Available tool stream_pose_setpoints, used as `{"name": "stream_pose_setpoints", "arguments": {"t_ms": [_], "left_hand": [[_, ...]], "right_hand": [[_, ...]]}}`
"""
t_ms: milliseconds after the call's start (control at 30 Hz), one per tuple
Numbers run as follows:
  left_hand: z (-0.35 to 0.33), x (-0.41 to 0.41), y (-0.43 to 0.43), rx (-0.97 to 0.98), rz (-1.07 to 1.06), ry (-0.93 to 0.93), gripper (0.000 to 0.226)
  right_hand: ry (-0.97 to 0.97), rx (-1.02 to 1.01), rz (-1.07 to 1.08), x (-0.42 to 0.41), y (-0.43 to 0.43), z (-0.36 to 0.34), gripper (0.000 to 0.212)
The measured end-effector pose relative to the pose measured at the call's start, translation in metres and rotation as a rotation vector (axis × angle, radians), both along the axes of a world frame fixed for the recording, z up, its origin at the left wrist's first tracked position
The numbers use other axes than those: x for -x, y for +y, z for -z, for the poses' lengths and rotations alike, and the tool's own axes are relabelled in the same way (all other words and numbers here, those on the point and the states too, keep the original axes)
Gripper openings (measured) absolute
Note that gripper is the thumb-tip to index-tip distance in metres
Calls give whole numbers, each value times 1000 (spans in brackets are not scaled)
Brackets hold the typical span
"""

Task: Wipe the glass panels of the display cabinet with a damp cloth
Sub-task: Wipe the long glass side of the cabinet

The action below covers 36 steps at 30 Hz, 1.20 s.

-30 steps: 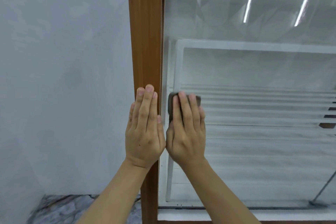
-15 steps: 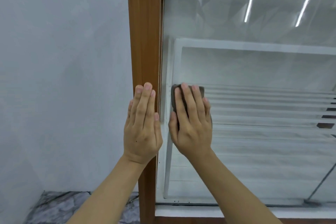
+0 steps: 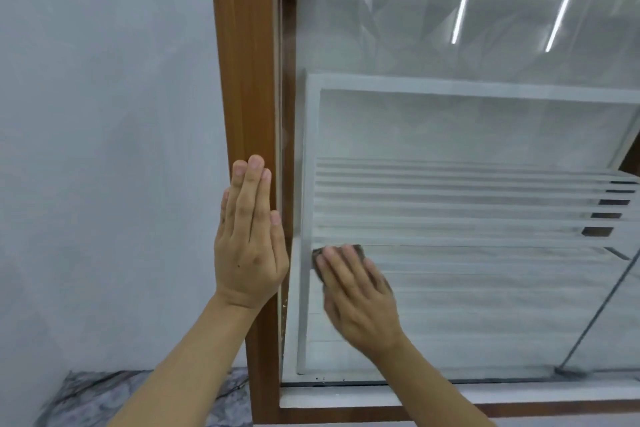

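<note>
Cloth is being pressed flat against the glass panel under the right hand. So it's sitting right beneath the fingers, with only dark slivers being shown past the fingertips and along the little-finger side. Most of it is being covered by the hand, so its long axis can't really be called. The peeking edge is being seen running roughly crosswise to the fingers. Those fingers are being kept straight and together, not curled round anything, and are being pointed up and a bit to the left. The hand is being smeared by blur, so the cloth's outline is hard to make out.

Just left of that hand, the left hand is being laid flat on the wooden post, fingers straight and pointing up, nothing being gripped. Below its forearm, a bit of marbled floor is being cut off at the bottom of the view. Behind the glass, above and right of the right hand, a white slatted rack is being seen only hazily.
</note>
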<state>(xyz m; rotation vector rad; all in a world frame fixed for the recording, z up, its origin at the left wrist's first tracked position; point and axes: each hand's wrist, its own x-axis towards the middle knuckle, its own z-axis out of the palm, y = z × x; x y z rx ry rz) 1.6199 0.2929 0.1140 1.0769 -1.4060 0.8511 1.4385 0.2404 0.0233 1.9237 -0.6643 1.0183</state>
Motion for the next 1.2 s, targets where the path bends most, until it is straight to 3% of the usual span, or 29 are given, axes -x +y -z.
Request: {"name": "stream_pose_setpoints", "arguments": {"t_ms": [133,200,300,367,433,500,667,767,900,967,1100,1200], "left_hand": [[-2,17,2,40,-48,96,46],[-5,32,3,60,-84,155,45],[-8,54,0,86,-112,172,45],[-10,63,-1,94,-72,102,45],[-10,69,-3,90,-21,13,45],[-6,73,-9,52,12,-15,45],[5,75,-31,-28,-98,-18,49],[7,70,-38,4,-171,-55,49],[8,71,-40,10,-178,-65,49],[8,72,-40,14,-181,-55,48],[8,72,-40,17,-185,-51,48],[8,70,-40,28,-190,-68,49]], "right_hand": [[-416,-55,-64,17,-10,-91,53],[-529,-71,-138,-1,-10,-136,51],[-334,-50,-161,-16,-5,-111,57],[-118,-11,-141,9,-7,-62,66],[-27,11,-109,53,-17,-39,71],[-78,8,-111,86,-26,-53,63],[-526,-46,-180,53,-26,-142,50],[-385,-77,-195,33,-15,-96,57],[-131,-65,-149,75,-19,-23,65],[-183,-42,-164,79,-23,-40,59],[-531,-62,-248,36,-20,-116,48],[-388,-65,-251,21,-13,-86,50]]}}
